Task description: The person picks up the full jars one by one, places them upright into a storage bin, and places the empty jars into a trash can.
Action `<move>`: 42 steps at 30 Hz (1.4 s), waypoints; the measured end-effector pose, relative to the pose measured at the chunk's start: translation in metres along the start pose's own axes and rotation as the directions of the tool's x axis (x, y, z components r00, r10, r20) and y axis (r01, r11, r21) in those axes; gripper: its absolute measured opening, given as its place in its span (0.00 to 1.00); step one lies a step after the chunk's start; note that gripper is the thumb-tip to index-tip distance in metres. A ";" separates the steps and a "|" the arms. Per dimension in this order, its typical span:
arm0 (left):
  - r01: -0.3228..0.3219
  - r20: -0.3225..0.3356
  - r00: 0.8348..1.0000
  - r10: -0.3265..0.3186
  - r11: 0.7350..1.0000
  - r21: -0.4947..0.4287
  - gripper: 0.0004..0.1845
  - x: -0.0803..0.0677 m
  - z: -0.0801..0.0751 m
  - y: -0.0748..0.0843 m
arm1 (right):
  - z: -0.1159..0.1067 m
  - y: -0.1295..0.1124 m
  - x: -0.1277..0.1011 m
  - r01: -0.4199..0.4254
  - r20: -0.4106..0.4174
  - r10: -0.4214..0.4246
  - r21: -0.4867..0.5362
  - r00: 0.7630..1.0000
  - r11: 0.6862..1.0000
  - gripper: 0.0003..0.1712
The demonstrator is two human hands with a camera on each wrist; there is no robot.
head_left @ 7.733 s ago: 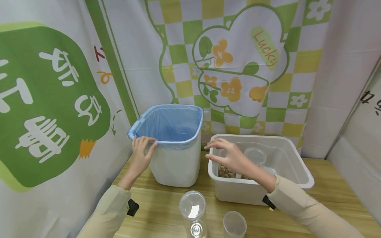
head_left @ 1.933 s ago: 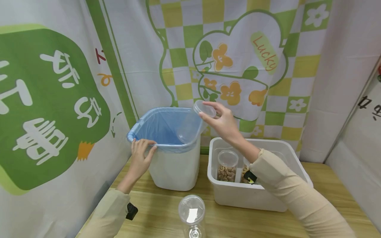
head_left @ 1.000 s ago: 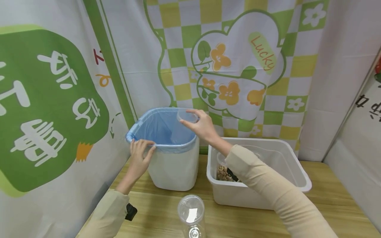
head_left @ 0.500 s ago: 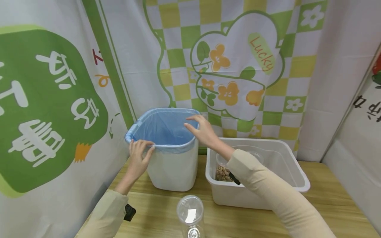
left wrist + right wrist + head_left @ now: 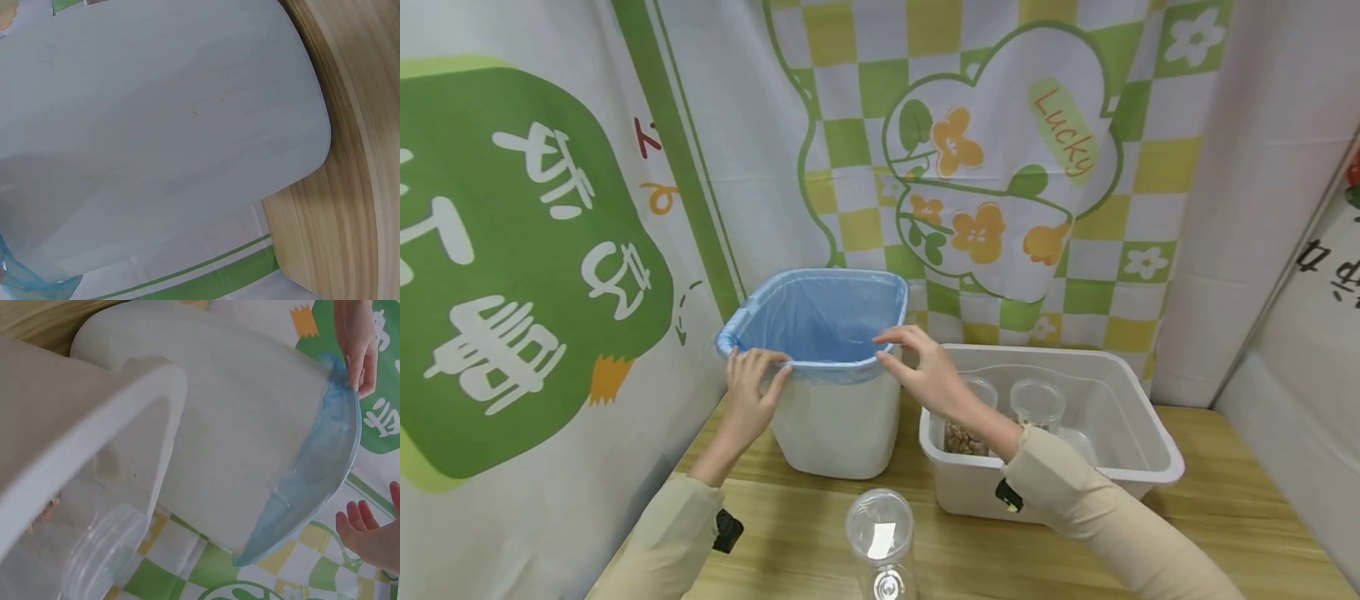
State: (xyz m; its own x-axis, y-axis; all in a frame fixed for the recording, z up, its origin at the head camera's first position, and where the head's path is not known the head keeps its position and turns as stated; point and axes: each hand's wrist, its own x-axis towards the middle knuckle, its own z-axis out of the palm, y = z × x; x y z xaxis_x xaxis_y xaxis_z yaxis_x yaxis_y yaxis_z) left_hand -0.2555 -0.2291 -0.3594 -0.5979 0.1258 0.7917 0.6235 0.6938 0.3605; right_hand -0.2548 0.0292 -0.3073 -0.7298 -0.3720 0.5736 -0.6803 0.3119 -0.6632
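Observation:
A white trash can (image 5: 838, 425) with a blue plastic liner (image 5: 820, 317) folded over its rim stands at centre left. My left hand (image 5: 751, 387) grips its front left rim, fingers over the liner. In the right wrist view the left hand (image 5: 357, 347) holds that same edge. My right hand (image 5: 925, 371) is by the front right corner of the rim, fingers spread and nothing between them. The right wrist view shows the right hand (image 5: 372, 540) apart from the rim. A clear lidded plastic jar (image 5: 882, 537) stands on the table in front.
Right of the can stands a white plastic tub (image 5: 1120, 400). Inside it are a clear jar of walnuts (image 5: 966, 437), partly behind my right arm, and another clear lidded jar (image 5: 1037, 404). The wooden table (image 5: 790, 533) meets printed fabric walls behind and on both sides.
The right hand carried a clear plastic jar over the trash can, let it go inside, then drew back toward the front right corner. A clear container left the table earlier. The left hand stayed.

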 end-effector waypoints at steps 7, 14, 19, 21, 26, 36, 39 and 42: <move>0.001 -0.001 1.000 -0.001 1.000 -0.002 0.05 0.000 0.000 0.001 | 0.004 -0.002 -0.025 0.029 0.035 -0.030 0.040 0.999 0.999 0.13; -0.008 -0.002 1.000 0.008 1.000 -0.004 0.05 0.001 0.000 0.001 | 0.010 0.001 -0.049 0.052 0.046 -0.054 0.042 0.997 0.998 0.12; -0.006 0.002 1.000 0.006 1.000 -0.003 0.05 0.002 0.000 0.001 | 0.015 0.005 -0.062 0.139 0.040 -0.141 0.046 0.989 0.989 0.12; -0.004 0.001 1.000 0.004 1.000 -0.003 0.05 0.002 0.000 0.001 | 0.016 0.006 -0.066 0.164 0.045 -0.166 0.048 0.985 0.985 0.12; 0.000 0.001 1.000 0.000 1.000 -0.001 0.05 0.002 -0.001 0.001 | 0.015 -0.005 -0.076 0.177 0.065 -0.180 0.045 0.982 0.983 0.12; -0.001 0.003 1.000 0.001 1.000 -0.008 0.05 0.001 0.000 0.001 | 0.024 0.006 -0.101 0.230 0.115 -0.229 0.007 0.967 0.973 0.14; -0.002 0.003 1.000 0.002 1.000 -0.009 0.05 0.001 -0.001 0.001 | 0.028 0.008 -0.108 0.255 0.121 -0.253 0.001 0.960 0.967 0.14; -0.002 0.001 1.000 0.002 1.000 -0.008 0.05 0.001 -0.001 0.001 | 0.030 0.009 -0.115 0.266 0.124 -0.264 0.001 0.957 0.964 0.14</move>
State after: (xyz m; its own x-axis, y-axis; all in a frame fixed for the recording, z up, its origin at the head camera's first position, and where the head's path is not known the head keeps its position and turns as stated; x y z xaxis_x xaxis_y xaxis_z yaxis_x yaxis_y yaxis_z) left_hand -0.2551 -0.2291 -0.3582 -0.5968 0.1281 0.7921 0.6287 0.6881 0.3624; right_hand -0.1752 0.0483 -0.3934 -0.5102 -0.5467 0.6639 -0.8497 0.2010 -0.4875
